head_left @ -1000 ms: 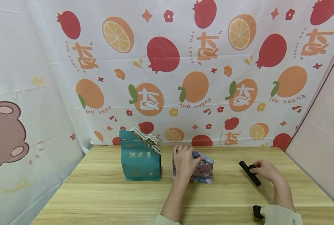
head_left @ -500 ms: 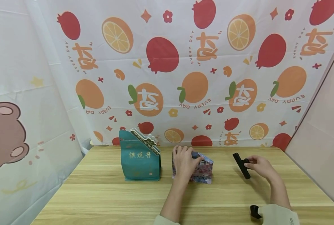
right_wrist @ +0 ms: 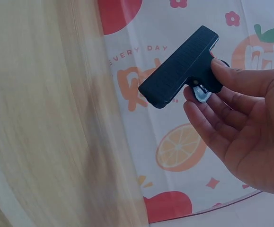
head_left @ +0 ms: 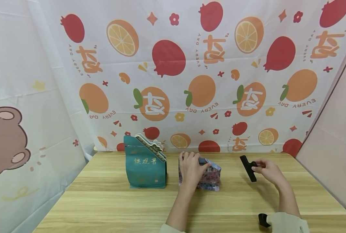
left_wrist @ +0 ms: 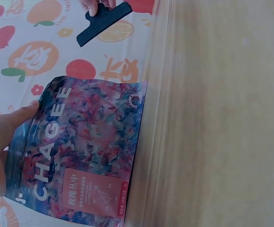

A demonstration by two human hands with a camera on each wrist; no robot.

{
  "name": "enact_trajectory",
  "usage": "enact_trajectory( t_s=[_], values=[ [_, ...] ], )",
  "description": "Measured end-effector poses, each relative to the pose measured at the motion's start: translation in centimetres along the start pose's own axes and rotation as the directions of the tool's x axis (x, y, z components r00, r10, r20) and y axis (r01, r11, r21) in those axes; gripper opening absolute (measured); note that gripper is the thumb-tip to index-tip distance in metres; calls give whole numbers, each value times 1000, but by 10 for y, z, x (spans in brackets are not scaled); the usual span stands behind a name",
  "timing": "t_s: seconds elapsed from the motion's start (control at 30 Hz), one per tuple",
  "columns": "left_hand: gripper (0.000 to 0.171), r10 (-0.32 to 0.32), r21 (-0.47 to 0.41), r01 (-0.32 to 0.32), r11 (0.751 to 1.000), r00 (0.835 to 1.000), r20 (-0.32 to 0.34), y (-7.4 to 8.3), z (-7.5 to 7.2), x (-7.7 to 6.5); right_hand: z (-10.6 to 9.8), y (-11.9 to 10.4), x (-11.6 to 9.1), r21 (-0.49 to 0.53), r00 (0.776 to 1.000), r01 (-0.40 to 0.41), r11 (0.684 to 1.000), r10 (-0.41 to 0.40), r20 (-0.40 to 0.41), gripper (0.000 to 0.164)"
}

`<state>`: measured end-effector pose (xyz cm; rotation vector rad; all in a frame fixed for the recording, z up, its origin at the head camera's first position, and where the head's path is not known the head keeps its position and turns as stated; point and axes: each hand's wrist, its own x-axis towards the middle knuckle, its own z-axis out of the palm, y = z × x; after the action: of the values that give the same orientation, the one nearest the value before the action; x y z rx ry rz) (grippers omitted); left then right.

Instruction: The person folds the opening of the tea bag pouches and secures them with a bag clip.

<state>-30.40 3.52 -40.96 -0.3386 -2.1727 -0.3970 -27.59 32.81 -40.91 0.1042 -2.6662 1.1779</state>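
My left hand grips the upper part of a colourful CHAGEE tea bag, its thumb lying along the front near the top. In the left wrist view the pink label and white lettering of the tea bag face the camera. Off to the right, my right hand holds a black bag clip above the table. Thumb and fingers pinch the clip's handle, as the right wrist view shows on the bag clip; its long jaws look closed together. A gap separates the clip from the bag.
A teal tea bag stands upright to the left, a white and dark decorative clip across its folded top corner. Everything rests on a wooden table. A fruit-printed cloth hangs behind it.
My right hand has moved left and slightly away from me, carrying the black bag clip nearer the CHAGEE tea bag. The left hand keeps its hold in the same place.
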Motion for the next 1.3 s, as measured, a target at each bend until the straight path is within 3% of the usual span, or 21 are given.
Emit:
enact_trajectory(
  t_s=[0.2,0.57,0.93,1.3],
  values=[
    [47,9,16,-9,1000,1000,-9,0,1,-1,1,-6,-1,15,1000,-17,1000,17,8,47],
    [47,0,19,0,1000,1000,11,0,2,-1,7,-12,3,10,999,33,999,-33,-16,40],
    [47,-4,30,3,1000,1000,26,0,2,0,13,-20,7,35,997,67,997,-66,-26,48],
    [47,-13,42,11,999,998,54,0,1,1,20,-26,10,26,991,111,994,-108,-79,42]
  ],
)
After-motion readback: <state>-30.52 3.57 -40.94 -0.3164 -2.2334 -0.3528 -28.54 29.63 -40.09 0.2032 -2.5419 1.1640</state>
